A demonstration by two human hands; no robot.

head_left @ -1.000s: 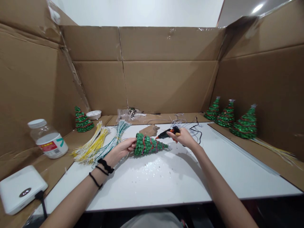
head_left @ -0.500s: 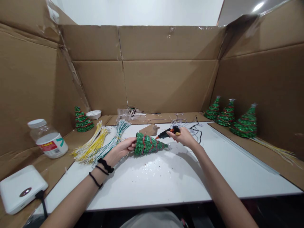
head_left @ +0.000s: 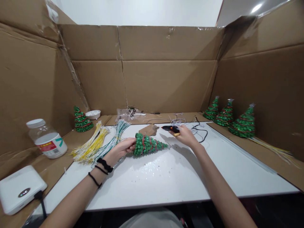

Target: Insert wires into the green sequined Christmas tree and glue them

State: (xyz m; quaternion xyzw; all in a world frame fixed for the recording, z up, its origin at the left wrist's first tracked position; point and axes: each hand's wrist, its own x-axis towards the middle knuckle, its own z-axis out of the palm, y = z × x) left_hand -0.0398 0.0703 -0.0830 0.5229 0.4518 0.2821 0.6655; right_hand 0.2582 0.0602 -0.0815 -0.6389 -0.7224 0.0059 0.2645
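My left hand (head_left: 125, 148) grips the base of a small green tree (head_left: 149, 145) with red garland, which lies on its side with its tip to the right. In my right hand (head_left: 186, 136) is a black and orange glue gun (head_left: 169, 128), its nozzle pointing left, above and apart from the tree. Behind the tree lies a torn piece of brown cardboard (head_left: 149, 129). Glitter is scattered on the white board (head_left: 152, 190) below the tree.
Yellow-and-white and green-and-white wire bundles (head_left: 91, 145) lie left. Beyond them stand a tree (head_left: 82, 120), a white bowl (head_left: 93, 114) and a jar (head_left: 48, 141). A white device (head_left: 21, 190) sits front left. Several trees (head_left: 243, 123) stand right; a black cord (head_left: 201, 130) trails behind my right hand.
My right hand has lifted the glue gun up and away from the tree, and its nozzle now points level to the left. My left hand and the tree have barely moved.
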